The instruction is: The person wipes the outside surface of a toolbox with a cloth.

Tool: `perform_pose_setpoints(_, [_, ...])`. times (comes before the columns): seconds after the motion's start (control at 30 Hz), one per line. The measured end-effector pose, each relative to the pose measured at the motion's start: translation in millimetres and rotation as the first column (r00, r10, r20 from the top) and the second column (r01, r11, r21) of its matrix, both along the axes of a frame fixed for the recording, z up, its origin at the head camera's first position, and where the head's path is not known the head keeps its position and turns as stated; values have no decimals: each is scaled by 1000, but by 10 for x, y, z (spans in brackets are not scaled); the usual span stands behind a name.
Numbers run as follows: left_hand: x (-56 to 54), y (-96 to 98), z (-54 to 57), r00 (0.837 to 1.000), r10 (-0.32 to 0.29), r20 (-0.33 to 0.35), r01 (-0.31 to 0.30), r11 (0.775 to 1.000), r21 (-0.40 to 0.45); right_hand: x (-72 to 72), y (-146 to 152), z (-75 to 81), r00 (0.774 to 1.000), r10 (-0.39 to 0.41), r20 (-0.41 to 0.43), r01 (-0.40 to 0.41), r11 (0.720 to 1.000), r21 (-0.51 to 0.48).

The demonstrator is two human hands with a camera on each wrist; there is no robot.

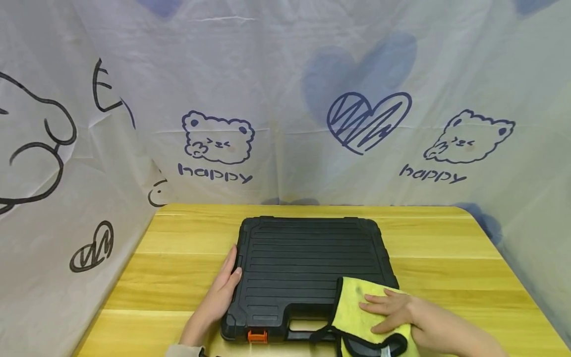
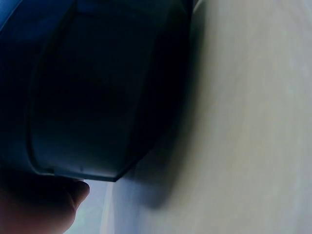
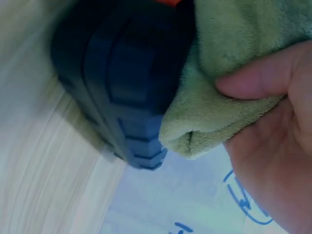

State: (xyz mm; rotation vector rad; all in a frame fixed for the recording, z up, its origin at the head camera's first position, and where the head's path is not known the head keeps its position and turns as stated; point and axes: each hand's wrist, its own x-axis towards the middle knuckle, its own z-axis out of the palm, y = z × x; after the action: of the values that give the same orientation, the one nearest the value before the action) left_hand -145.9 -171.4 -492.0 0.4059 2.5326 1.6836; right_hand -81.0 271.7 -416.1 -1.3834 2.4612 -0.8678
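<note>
A black ribbed plastic carrying case lies flat on the table, its handle and an orange latch toward me. My left hand rests along the case's left side, fingers straight, thumb by the upper edge. In the left wrist view the dark case wall fills much of the picture, with part of the hand below it. My right hand presses a yellow cloth with black edging onto the front right corner, fingers spread. In the right wrist view the thumb presses into the cloth's folds.
The wood-grain table extends around the case. Behind it hangs a pale curtain printed with bears, hearts and lettering, and it also encloses both sides.
</note>
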Motion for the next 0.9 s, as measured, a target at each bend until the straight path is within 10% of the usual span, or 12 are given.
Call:
perform_pose_setpoints(0.47, [1,-2,-13,1000,-4,-5,4,1000,3,-568,89,-23,975,-215,-62,217,975,41])
perform_pose_setpoints(0.9, [8,-2,-7,1000,-4,-10,4,1000,-1,-979,39,-68,897,-437,-61,441,895,73])
